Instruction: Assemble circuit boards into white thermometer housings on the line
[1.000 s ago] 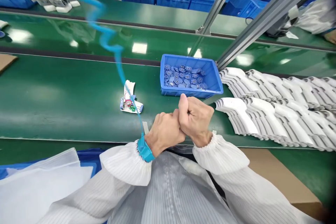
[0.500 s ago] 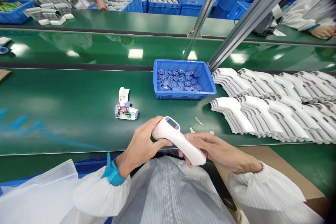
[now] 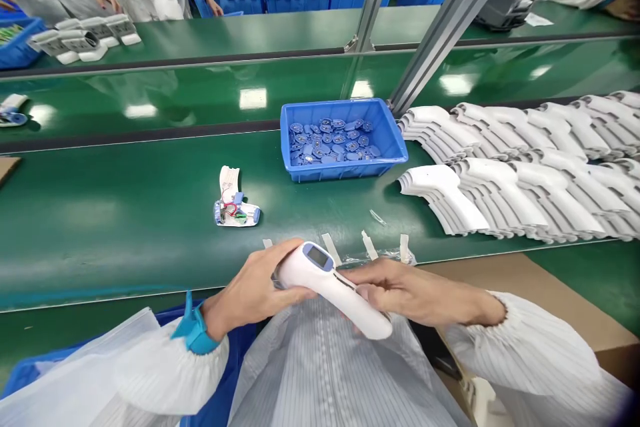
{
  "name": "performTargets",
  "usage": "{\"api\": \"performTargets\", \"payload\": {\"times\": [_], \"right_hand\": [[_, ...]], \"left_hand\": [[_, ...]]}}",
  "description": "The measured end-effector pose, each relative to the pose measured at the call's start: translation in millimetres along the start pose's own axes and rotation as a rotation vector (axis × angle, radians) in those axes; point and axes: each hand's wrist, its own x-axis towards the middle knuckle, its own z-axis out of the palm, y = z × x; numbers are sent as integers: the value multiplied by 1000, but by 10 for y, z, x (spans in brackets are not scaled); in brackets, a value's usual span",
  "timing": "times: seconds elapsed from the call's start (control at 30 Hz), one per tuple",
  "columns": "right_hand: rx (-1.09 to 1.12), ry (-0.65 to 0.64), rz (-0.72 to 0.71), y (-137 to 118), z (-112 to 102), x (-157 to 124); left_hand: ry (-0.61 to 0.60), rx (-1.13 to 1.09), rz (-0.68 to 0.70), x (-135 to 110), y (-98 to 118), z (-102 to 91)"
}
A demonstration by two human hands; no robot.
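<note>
Both my hands hold a white handheld thermometer (image 3: 330, 283) with a small blue-framed screen, just above my lap at the table's near edge. My left hand (image 3: 255, 290), with a blue wrist strap, wraps around its head end. My right hand (image 3: 400, 290) grips its handle, fingers closed around it. An open half-shell with wires and a circuit board (image 3: 233, 203) lies on the green table ahead of my left hand. A blue bin of small blue parts (image 3: 340, 140) stands further back.
Rows of white thermometer shells (image 3: 525, 173) lie stacked at the right. Strips of tape (image 3: 367, 247) stick to the table's near edge. A cardboard box (image 3: 565, 307) sits at lower right. Metal frame bars (image 3: 440, 20) rise behind the bin. Other people work at the far bench.
One second ago my fists were pressed together above the table; they then came down holding the thermometer, which now sits slightly lower and closer to my body.
</note>
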Motion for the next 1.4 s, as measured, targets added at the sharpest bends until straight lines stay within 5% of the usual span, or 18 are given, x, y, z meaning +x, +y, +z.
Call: {"api": "performTargets", "payload": {"times": [0.07, 0.17, 0.27, 0.37, 0.47, 0.6, 0.9, 1.17, 1.3, 1.4], "right_hand": [[-186, 124, -66, 18, -26, 60], [-342, 573, -146, -20, 23, 315], [-512, 1048, -216, -104, 164, 679], [-757, 1291, -263, -145, 264, 950], [-943, 1283, -303, -137, 254, 1048], [-971, 1322, -399, -125, 157, 1045], [-980, 1342, -406, -146, 66, 1092], [-608, 1532, -284, -203, 2, 917], [-739, 1391, -244, -177, 20, 935], [-766, 1399, -166, -141, 46, 1037]], "left_hand": [[-41, -103, -73, 86, 92, -5], [108, -12, -169, 253, 256, 55], [233, -6, -143, 398, 380, 134], [217, -36, -74, 473, 414, 176], [127, 83, 18, 517, 381, 200], [194, 344, -33, 598, 335, 228], [185, 415, -8, 705, 324, 208], [174, -105, -16, 632, 371, 68], [197, -48, 6, 621, 320, 204], [313, 95, -39, 621, 324, 314]]}}
